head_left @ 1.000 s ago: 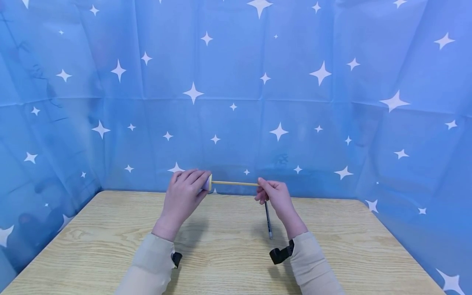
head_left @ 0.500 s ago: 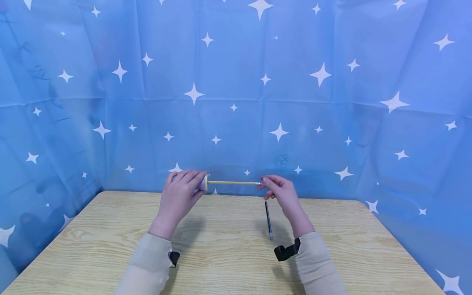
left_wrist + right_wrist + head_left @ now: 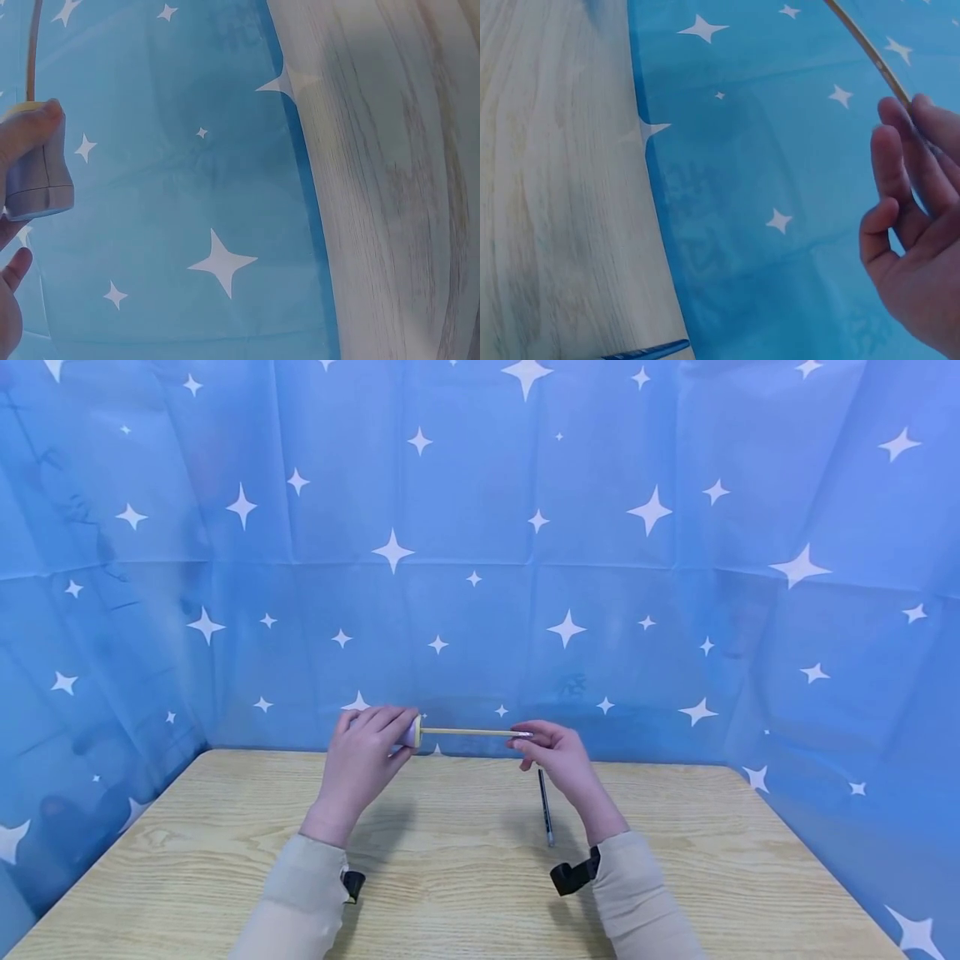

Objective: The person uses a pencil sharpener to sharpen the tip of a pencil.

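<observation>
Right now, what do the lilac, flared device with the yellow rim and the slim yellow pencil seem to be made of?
The lilac device: probably hard plastic, matte; its even colour and clean seam suggest that. The yellow pencil: likely painted wood, going by its slim shaft and silvery end; gloss unclear.

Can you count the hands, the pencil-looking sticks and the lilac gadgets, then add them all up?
Hands: 2 (left hand, right hand)
Pencil-looking sticks: 2 (yellow stick, dark stick)
Lilac gadgets: 1 (lilac gadget with a yellow rim)
Total: 5
</observation>
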A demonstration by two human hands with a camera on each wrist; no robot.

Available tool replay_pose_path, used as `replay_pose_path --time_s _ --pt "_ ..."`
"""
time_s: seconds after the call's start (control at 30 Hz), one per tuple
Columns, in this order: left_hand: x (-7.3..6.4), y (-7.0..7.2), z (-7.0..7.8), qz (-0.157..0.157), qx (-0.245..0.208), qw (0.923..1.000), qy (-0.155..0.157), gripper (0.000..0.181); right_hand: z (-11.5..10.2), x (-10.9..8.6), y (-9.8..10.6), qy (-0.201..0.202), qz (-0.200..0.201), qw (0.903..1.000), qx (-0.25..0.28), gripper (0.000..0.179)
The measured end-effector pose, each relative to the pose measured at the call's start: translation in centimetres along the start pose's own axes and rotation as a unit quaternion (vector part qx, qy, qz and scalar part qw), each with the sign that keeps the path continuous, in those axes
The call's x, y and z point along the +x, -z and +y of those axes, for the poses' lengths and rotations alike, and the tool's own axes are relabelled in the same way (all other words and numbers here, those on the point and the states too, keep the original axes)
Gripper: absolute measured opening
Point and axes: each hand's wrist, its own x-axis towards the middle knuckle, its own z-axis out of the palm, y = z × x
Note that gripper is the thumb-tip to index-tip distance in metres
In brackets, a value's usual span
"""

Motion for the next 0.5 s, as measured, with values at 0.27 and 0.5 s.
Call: replay_pose_path --time_s 0.27,0.5 --pt "0.14 0.06 0.35 0.001 -0.003 1.0 -0.008 0.055 -0.12 -0.09 -0.31 -0.001 0.018 0.9998 -0.013 0.031" --pt "0.29 0.22 0.56 0.018 -0.003 0.9997 -0.018 0.055 -0.29 -0.15 -0.38 -0.006 0.028 0.9996 -0.003 0.03"
